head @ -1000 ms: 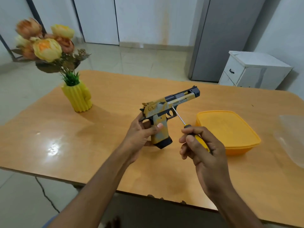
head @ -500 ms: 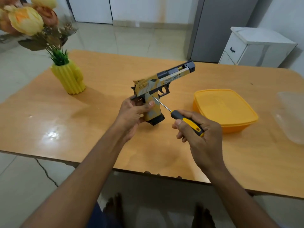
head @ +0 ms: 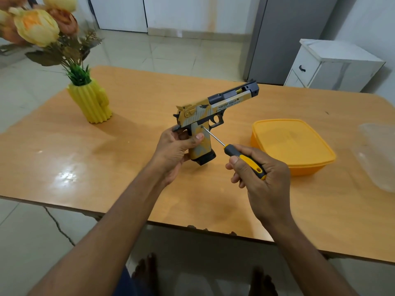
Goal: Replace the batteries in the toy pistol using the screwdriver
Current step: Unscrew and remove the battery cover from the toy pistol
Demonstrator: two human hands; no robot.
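screwdriver (head: 235, 155) tip now seated at the toy pistol (head: 205, 124) handle screw — right hand (head: 259, 178) wraps the tool, left hand (head: 174, 149) clasps the pistol above the worktop (head: 128, 167). unscrewing stage; next — steady turning.

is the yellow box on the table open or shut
Shut. The yellow box has its matching lid seated flat across the whole top, rim to rim, so nothing inside shows.

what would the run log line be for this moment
step: unscrewing grip | left hand: holds yellow-grey toy pistol | right hand: holds black-yellow screwdriver, tip at grip | battery cover: not yet open
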